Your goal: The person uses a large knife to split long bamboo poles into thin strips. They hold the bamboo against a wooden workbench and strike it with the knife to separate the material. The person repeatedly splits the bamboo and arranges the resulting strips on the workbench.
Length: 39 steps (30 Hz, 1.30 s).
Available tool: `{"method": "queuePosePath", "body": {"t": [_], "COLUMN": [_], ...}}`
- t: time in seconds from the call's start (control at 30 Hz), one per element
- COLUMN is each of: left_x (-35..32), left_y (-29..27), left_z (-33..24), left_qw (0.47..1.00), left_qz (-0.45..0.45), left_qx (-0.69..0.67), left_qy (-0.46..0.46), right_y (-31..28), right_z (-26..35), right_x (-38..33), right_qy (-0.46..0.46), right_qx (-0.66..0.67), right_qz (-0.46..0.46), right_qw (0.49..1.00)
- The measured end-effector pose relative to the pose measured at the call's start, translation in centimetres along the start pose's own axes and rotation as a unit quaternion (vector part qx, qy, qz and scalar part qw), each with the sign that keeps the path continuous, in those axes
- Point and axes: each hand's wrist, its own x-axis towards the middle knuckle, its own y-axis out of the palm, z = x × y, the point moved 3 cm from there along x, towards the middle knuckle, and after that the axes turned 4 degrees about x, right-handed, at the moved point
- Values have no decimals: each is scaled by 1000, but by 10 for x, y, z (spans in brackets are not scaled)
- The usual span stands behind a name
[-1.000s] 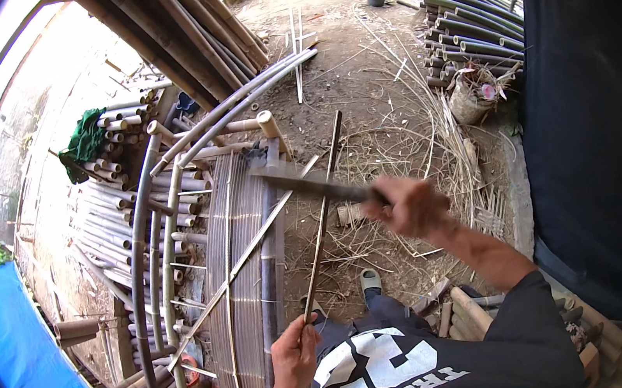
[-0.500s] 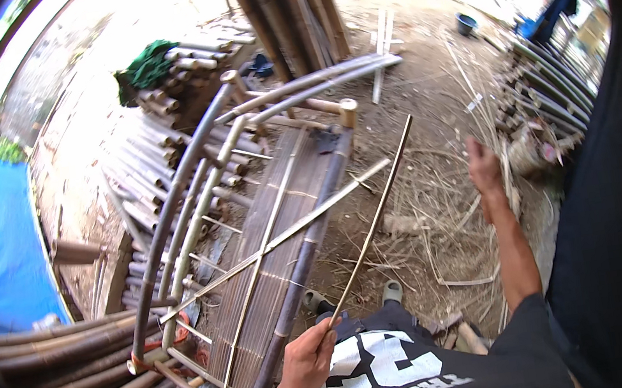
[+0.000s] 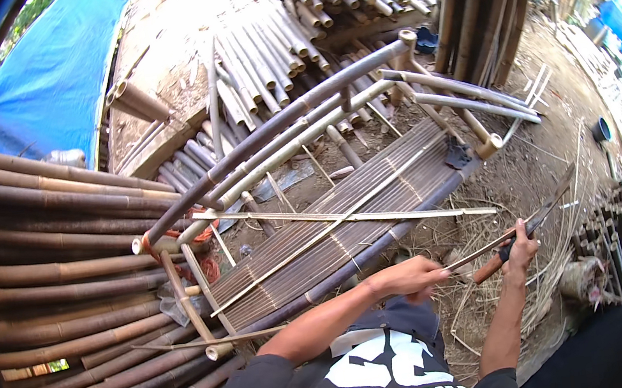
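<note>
My left hand (image 3: 415, 278) is closed around a thin bamboo strip (image 3: 212, 339). The strip runs behind my left forearm and emerges to the right, reaching toward my other hand. In my right hand (image 3: 521, 246) is a machete; its brown wooden handle (image 3: 487, 270) points down-left and its dark blade (image 3: 552, 208) up-right. Strip and blade lie close together at the right hand; whether they touch I cannot tell. Beyond my arms stands a bamboo bench (image 3: 391, 234) with a slatted seat and pole backrest. Two pale strips cross on the seat, one of them this long strip (image 3: 353, 215).
Stacked bamboo poles (image 3: 69, 265) fill the left side, and cut poles (image 3: 262, 63) lie behind the bench. Upright bamboo (image 3: 483, 6) stands at the back right. Shavings (image 3: 551, 284) litter the ground on the right, near a dark bucket (image 3: 600, 130). A blue tarp (image 3: 55, 70) hangs far left.
The view has swung left. My right hand, formerly extended and apparently without anything, now grips the machete. My left hand has moved across toward it, and the strip has tipped from slanting upward to nearly level.
</note>
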Motion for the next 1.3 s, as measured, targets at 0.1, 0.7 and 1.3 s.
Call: {"method": "queuePosePath", "body": {"t": [0.1,0.7,1.3], "left_x": [-32,-94,-78], "left_y": [-57,-216,-309], "left_z": [65,54,86], "left_qw": [992,733,799], "left_qz": [-14,-463,-464], "left_qx": [90,387,300], "left_qy": [-86,-314,-239], "right_y": [-1,370,408], "right_z": [-59,-331,-375], "right_x": [87,135,282], "right_qy": [119,76,-13], "right_qx": [-17,-358,-468], "right_qz": [-22,221,225], "right_qw": [993,904,855]}}
